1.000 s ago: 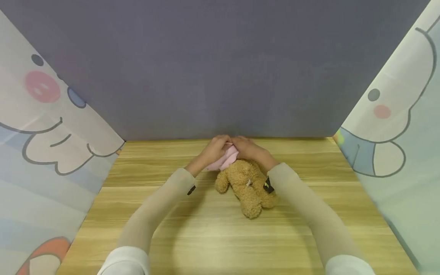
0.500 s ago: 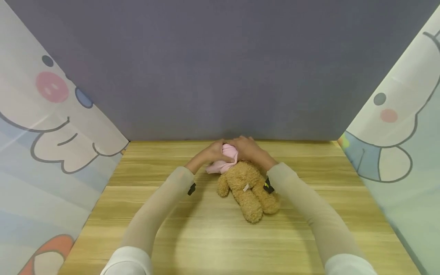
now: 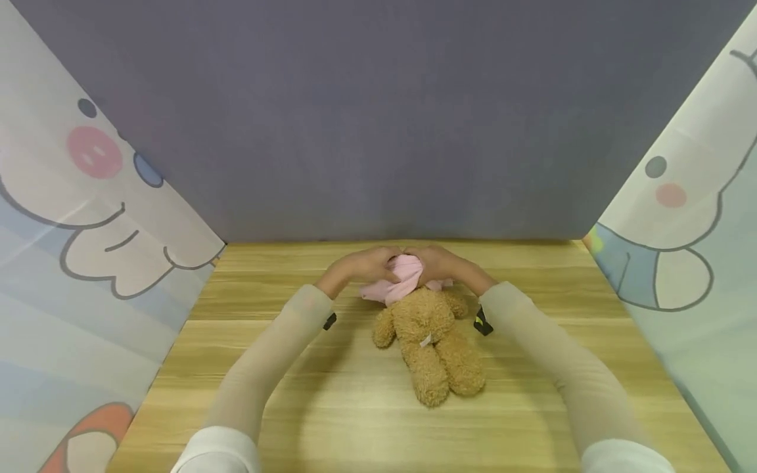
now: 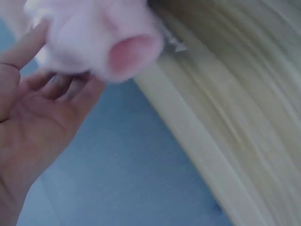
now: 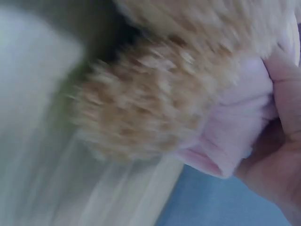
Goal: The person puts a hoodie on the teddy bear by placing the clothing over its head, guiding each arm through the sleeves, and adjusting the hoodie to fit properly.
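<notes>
A brown teddy bear (image 3: 424, 322) lies on the wooden table, legs toward me. A small pink garment (image 3: 407, 270) covers its head, which is hidden. My left hand (image 3: 374, 264) grips the garment from the left and my right hand (image 3: 439, 264) from the right, fingertips almost meeting at the far end. In the left wrist view an open tube like a sleeve (image 4: 129, 55) points away from the fingers. The right wrist view has a furry bear arm (image 5: 141, 101) beside a pink sleeve (image 5: 221, 136), with my thumb over the cloth.
Beneath the bear is a wood-grain table (image 3: 378, 427). A dark grey panel (image 3: 378, 131) stands along its far edge. Cartoon-printed sheets, one on the left (image 3: 35, 315) and another on the right (image 3: 710, 355), border the sides.
The bear has shifted toward me and turned straighter. Both hands have come slightly nearer with the garment, and the right has moved a little right, uncovering the bear's right-side arm and a pink sleeve.
</notes>
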`<state>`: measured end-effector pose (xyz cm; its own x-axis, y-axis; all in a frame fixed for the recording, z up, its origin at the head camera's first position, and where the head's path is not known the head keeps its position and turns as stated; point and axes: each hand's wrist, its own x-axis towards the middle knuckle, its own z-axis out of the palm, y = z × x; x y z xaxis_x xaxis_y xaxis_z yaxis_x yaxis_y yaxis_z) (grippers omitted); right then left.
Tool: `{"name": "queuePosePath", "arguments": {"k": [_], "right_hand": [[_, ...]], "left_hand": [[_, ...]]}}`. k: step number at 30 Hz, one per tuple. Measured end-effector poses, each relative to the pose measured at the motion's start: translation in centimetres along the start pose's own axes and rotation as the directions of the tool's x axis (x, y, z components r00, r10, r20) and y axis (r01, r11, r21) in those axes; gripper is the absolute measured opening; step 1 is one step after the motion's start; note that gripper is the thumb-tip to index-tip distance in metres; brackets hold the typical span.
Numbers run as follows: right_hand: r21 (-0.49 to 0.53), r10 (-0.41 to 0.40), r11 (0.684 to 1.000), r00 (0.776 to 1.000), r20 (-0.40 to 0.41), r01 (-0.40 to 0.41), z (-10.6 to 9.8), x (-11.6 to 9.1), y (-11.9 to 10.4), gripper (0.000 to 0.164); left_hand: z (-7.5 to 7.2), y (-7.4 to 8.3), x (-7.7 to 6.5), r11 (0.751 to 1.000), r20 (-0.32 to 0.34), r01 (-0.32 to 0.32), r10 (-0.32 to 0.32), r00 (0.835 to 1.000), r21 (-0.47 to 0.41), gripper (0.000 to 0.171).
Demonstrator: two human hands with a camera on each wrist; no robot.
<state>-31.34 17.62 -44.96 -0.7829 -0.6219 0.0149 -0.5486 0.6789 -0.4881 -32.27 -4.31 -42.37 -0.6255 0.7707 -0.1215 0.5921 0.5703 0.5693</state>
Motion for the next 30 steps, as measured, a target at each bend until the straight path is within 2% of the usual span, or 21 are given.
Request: {"name": "queuePosePath", "arguments": {"k": [2,3,6,9,11,12,15,18,20,21,23,25,27,28,30], "right_hand": [[-0.025,-0.006,1.000,1.000,-0.029,0.005,0.3,-0.2,0.0,0.062],[-0.053,-0.006,0.999,0.998,-0.063,0.003,0.6,-0.3,-0.1,0.055],[-0.113,-0.023,0.994,0.984,-0.178,0.003,1.0,-0.2,-0.2,0.048],[-0.241,-0.142,0.968,0.949,-0.280,0.074,1.2,-0.1,-0.1,0.043],[-0.310,-0.220,0.944,0.920,-0.323,0.117,1.4,-0.3,0.0,0.037],[-0.350,-0.255,0.928,0.906,-0.339,0.130,1.5,-0.4,0.2,0.033],[-0.430,-0.300,0.895,0.873,-0.386,0.117,2.1,-0.9,0.7,0.028],[-0.448,-0.276,0.892,0.854,-0.440,0.057,2.6,-1.2,1.0,0.030],[-0.423,-0.220,0.906,0.864,-0.453,0.008,2.6,-1.4,1.1,0.033],[-0.404,-0.190,0.915,0.874,-0.448,-0.008,2.4,-1.4,1.1,0.035],[-0.328,-0.115,0.944,0.910,-0.399,-0.025,1.6,-1.6,1.2,0.039],[-0.222,-0.046,0.975,0.953,-0.299,-0.023,0.1,-1.8,1.2,0.044],[-0.095,-0.008,0.995,0.986,-0.167,-0.008,-1.5,-2.2,1.3,0.051],[-0.043,0.004,0.999,0.994,-0.106,-0.009,-2.3,-2.4,1.3,0.052],[-0.013,-0.010,1.000,1.000,-0.029,0.010,-3.5,-2.5,1.3,0.050]], "left_hand": [[-0.5,-0.3,-0.2,0.999,0.046,-0.016,0.017,0.999,-0.039,0.038],[-0.5,-0.4,-0.1,1.000,0.037,-0.021,0.021,0.999,-0.019,0.034],[0.1,-0.6,0.6,0.995,-0.059,-0.037,0.042,0.997,0.094,0.032],[1.4,-0.6,1.3,0.974,-0.194,-0.012,0.057,0.979,0.227,0.028],[2.4,-0.5,1.6,0.959,-0.257,0.015,0.061,0.964,0.283,0.020],[2.9,-0.5,1.7,0.951,-0.285,0.024,0.067,0.956,0.307,0.022],[4.2,-0.3,1.9,0.928,-0.325,0.017,0.114,0.939,0.373,0.032],[4.7,-0.3,2.1,0.910,-0.333,-0.022,0.173,0.927,0.413,0.038],[4.5,-0.4,2.2,0.922,-0.320,-0.049,0.183,0.929,0.385,0.036],[4.2,-0.5,2.2,0.935,-0.312,-0.057,0.174,0.934,0.350,0.037],[3.7,-0.6,2.2,0.965,-0.297,-0.059,0.137,0.945,0.257,0.040],[3.1,-0.7,2.0,0.985,-0.273,-0.054,0.097,0.957,0.163,0.045],[2.8,-0.6,1.8,0.994,-0.247,-0.044,0.066,0.967,0.095,0.049],[2.7,-0.6,1.8,0.996,-0.236,-0.039,0.057,0.970,0.078,0.050],[2.7,-0.3,1.8,0.998,-0.230,-0.026,0.040,0.972,0.062,0.057]]}}
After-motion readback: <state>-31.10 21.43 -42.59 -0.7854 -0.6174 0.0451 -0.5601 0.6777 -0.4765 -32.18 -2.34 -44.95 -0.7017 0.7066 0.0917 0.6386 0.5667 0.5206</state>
